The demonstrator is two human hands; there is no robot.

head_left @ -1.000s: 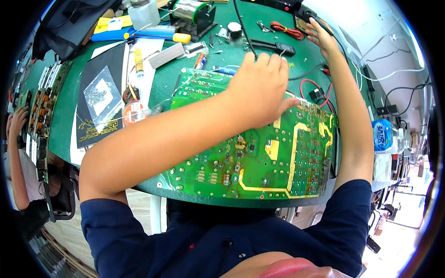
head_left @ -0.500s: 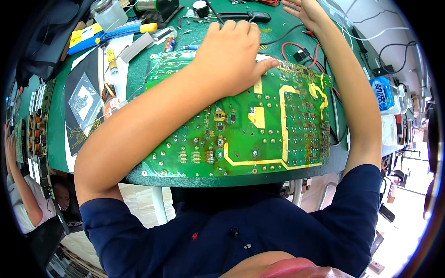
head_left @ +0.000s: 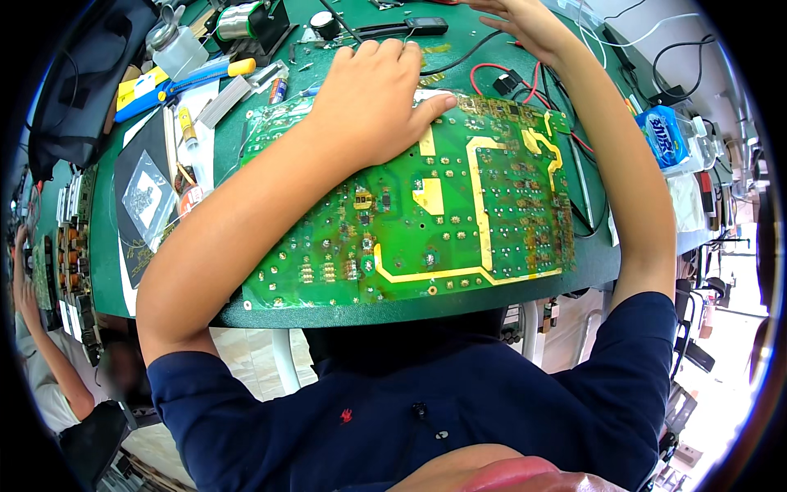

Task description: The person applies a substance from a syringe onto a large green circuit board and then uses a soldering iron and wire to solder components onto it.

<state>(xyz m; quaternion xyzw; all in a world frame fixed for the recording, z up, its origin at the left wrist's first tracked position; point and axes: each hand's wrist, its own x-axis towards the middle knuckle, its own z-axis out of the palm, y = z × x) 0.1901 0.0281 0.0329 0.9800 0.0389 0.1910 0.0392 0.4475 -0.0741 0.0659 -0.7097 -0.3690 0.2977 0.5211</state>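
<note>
A large green circuit board [head_left: 459, 213] with yellow traces lies solder side up on the green mat [head_left: 106, 271]. My left hand [head_left: 373, 98] rests flat on the board's far left part, fingers together, thumb spread along its far edge. My right hand [head_left: 525, 25] reaches past the board's far right corner, fingers spread near red and black wires [head_left: 492, 74]. Whether it holds anything is hidden by the frame edge.
Beyond the board lie a black multimeter probe [head_left: 393, 29], a solder spool [head_left: 238, 20], a blue-and-yellow screwdriver [head_left: 197, 75], a clear bottle [head_left: 176, 49] and a small bag of parts [head_left: 147, 197]. A blue packet [head_left: 666, 135] sits at right. Another person's arm [head_left: 41, 344] is at the left.
The view has shifted so board and hands sit higher in the picture. My left hand stays pressed on the board. My right hand has moved a little farther out beyond it.
</note>
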